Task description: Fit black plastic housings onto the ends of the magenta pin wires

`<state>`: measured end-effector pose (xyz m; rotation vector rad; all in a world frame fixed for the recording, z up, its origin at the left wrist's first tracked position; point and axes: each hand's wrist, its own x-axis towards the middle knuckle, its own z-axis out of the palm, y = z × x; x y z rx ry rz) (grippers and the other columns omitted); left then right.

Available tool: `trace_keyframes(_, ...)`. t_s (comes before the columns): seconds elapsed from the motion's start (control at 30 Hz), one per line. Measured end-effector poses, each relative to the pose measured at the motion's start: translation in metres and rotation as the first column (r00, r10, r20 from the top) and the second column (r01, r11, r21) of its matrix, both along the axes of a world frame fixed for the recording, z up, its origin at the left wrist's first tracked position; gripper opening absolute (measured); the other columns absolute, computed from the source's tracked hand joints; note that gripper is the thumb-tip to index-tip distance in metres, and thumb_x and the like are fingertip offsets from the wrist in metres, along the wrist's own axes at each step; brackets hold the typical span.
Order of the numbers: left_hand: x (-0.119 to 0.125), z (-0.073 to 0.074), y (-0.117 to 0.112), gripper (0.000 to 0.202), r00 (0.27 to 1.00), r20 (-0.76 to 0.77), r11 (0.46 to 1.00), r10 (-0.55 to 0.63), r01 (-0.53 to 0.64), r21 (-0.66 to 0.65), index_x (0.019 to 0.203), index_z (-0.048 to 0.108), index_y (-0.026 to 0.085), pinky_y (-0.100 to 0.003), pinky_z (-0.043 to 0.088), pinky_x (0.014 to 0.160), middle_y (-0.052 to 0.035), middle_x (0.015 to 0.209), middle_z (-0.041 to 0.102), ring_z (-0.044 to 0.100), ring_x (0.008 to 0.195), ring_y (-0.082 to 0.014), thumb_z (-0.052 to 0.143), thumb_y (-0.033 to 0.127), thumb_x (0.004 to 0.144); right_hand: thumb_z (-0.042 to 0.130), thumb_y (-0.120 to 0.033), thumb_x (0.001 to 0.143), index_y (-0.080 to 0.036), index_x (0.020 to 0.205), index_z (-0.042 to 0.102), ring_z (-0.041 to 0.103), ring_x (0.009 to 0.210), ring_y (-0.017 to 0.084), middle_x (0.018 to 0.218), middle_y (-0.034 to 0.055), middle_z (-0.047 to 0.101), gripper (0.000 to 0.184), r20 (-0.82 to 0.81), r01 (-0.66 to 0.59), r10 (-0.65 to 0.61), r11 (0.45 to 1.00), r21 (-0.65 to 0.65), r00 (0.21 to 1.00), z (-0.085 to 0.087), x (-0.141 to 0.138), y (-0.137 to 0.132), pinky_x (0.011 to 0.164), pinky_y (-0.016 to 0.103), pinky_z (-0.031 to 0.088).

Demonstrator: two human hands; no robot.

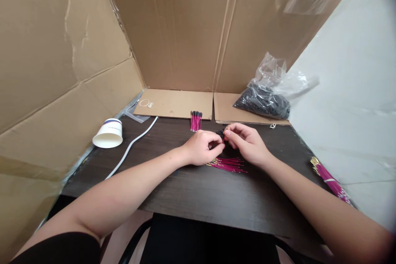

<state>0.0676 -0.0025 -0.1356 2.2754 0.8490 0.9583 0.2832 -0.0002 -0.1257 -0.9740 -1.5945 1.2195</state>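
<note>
My left hand (202, 147) and my right hand (247, 142) meet at the middle of the dark table (192, 189), fingers pinched together round a small black piece (220, 135) held between them. Loose pink wires (228, 164) with gold tips lie on the table just under both hands. A finished bundle of pink wires with black ends (196, 121) lies just beyond my left hand.
A clear bag of small black parts (262, 101) sits at the back right on a cardboard flap. A tipped paper cup (109, 133) and a white cable (131, 145) lie to the left. Another pink wire bundle (329, 180) rests at the right edge. Cardboard walls (185, 29) surround the table.
</note>
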Motion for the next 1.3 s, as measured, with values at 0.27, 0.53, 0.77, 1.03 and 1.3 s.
trace_keyframes(0.27, 0.001, 0.001, 0.000, 0.028, 0.999, 0.011, 0.999, 0.036, -0.036, 0.040, 0.073, 0.063, 0.018, -0.028, 0.041, 0.064, 0.0015, 0.066, 0.059, 0.050, 0.060, -0.0122, 0.067, 0.023, 0.099, 0.089, -0.064, 0.086, -0.020, 0.082, 0.069, 0.049, 0.061, 0.012, 0.076, 0.0000, 0.066, 0.048, -0.001, -0.050, 0.050, 0.999, 0.018, 0.999, 0.000, -0.003, 0.000, 0.059, 0.029, 0.044)
trace_keyframes(0.53, 0.000, -0.002, 0.001, 0.023, 1.000, -0.007, 0.999, 0.003, -0.002, 0.052, 0.077, 0.069, 0.018, -0.030, 0.047, 0.068, -0.0018, 0.073, 0.069, 0.055, 0.064, -0.0140, 0.066, 0.021, 0.100, 0.087, -0.065, 0.087, -0.020, 0.085, 0.069, 0.048, 0.059, 0.011, 0.075, -0.0003, 0.064, 0.049, -0.013, -0.004, 0.004, 1.000, -0.005, 1.000, 0.001, 0.001, 0.001, 0.055, 0.028, 0.042)
trace_keyframes(0.77, -0.001, 0.001, 0.001, 0.025, 1.000, -0.027, 0.998, -0.003, 0.005, 0.057, 0.074, 0.067, 0.018, -0.031, 0.045, 0.067, -0.0013, 0.070, 0.065, 0.055, 0.063, -0.0149, 0.064, 0.021, 0.099, 0.086, -0.062, 0.089, -0.019, 0.088, 0.072, 0.049, 0.058, 0.011, 0.073, -0.0010, 0.062, 0.045, -0.025, 0.015, -0.015, 1.000, 0.002, 1.000, 0.002, 0.002, 0.002, 0.055, 0.028, 0.040)
trace_keyframes(1.03, -0.002, 0.001, 0.001, 0.023, 0.999, -0.030, 0.998, 0.030, -0.028, 0.063, 0.072, 0.065, 0.019, -0.030, 0.042, 0.064, -0.0001, 0.068, 0.063, 0.053, 0.062, -0.0142, 0.065, 0.019, 0.095, 0.083, -0.066, 0.091, -0.020, 0.083, 0.070, 0.047, 0.054, 0.012, 0.063, -0.0014, 0.059, 0.048, -0.014, 0.107, -0.107, 0.994, 0.021, 0.994, 0.003, 0.004, 0.003, 0.053, 0.029, 0.038)
trace_keyframes(1.3, -0.002, 0.000, 0.001, 0.021, 0.988, -0.060, 0.989, 0.145, -0.144, 0.023, 0.069, 0.065, 0.018, -0.029, 0.041, 0.063, 0.0006, 0.066, 0.066, 0.054, 0.060, -0.0134, 0.065, 0.015, 0.089, 0.071, -0.055, 0.100, -0.021, 0.076, 0.064, 0.049, 0.059, 0.015, 0.067, 0.0012, 0.062, 0.042, 0.165, 0.221, -0.259, 0.951, 0.218, 0.952, -0.005, 0.016, 0.014, 0.058, 0.031, 0.037)
